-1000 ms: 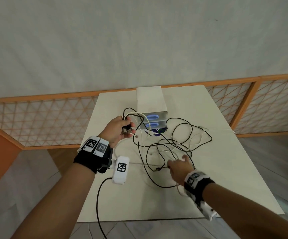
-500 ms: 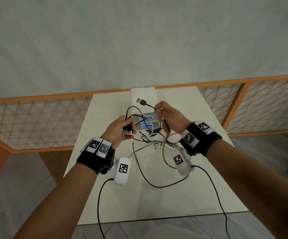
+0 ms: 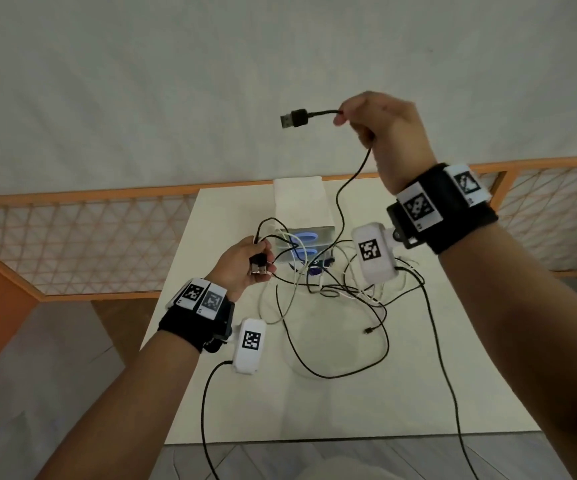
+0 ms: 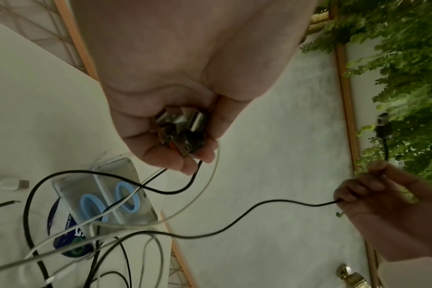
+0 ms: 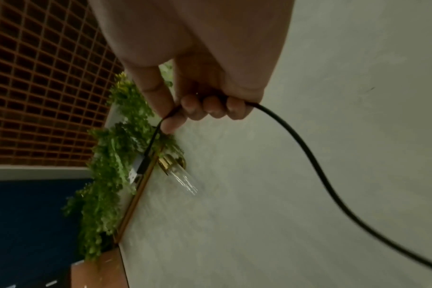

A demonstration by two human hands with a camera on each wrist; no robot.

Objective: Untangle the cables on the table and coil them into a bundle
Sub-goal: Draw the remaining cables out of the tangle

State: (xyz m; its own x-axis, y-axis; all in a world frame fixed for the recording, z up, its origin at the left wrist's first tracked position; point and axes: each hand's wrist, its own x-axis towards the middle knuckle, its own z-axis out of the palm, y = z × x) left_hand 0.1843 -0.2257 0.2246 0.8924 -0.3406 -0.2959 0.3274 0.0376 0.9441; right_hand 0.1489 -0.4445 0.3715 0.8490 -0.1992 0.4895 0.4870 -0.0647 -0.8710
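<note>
A tangle of black and white cables (image 3: 342,292) lies on the white table (image 3: 418,375). My right hand (image 3: 380,123) is raised high above it, pinching a black cable (image 3: 346,188) just behind its USB plug (image 3: 294,118); the wrist view shows my fingers (image 5: 210,107) curled round that black cable (image 5: 308,152). My left hand (image 3: 245,261) stays low near the table's left side and grips a bunch of USB plugs (image 3: 258,265), seen as metal ends in its fist (image 4: 183,126). Cables (image 4: 160,187) trail from it down to the heap.
A clear box with blue rings (image 3: 306,244) stands behind the tangle, under a white block (image 3: 297,199). An orange lattice railing (image 3: 72,237) runs behind the table. A loose small connector (image 3: 367,330) lies mid-table. Greenery (image 4: 395,58) hangs on the wall.
My right hand went from the tangle on the table up to head height, drawing the black USB cable out of the heap. The left hand kept its grip and hardly moved.
</note>
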